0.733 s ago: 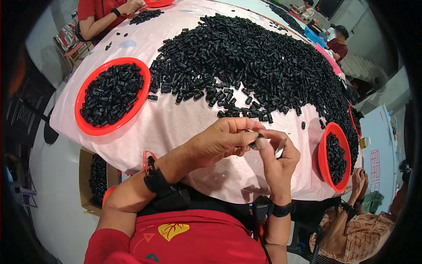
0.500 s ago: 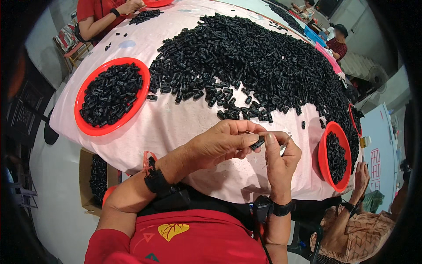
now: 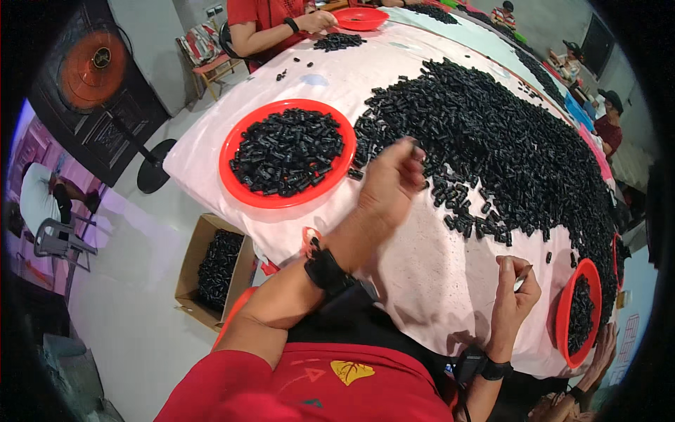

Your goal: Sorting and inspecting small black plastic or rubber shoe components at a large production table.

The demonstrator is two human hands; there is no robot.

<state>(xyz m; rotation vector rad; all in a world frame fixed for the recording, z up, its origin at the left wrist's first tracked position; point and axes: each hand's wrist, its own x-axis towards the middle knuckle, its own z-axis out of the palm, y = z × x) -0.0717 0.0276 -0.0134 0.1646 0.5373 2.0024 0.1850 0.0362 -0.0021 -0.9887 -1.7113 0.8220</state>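
My left hand (image 3: 395,177) is raised over the near edge of a large heap of small black plastic parts (image 3: 485,133), to the right of a full red bowl. Its fingers are pinched, with what looks like one small black part (image 3: 417,145) at the tips; motion smears it a little. My right hand (image 3: 517,292) hovers above the pink-covered table (image 3: 422,281), left of a second red bowl. Closed around a slim metal blade (image 3: 520,283), it shows only a short bit of it between the fingers.
The left red bowl (image 3: 232,174) and the right red bowl (image 3: 566,316) hold black parts. A cardboard box (image 3: 188,285) of them stands on the floor, near a standing fan (image 3: 95,70). Across the table a person (image 3: 264,32) works by another red bowl (image 3: 360,19); a co-worker's hand (image 3: 603,352) is at right.
My hands, together before at one black part, have come apart. The left has gone up toward the heap; the right keeps the blade. The whole view has swung left.
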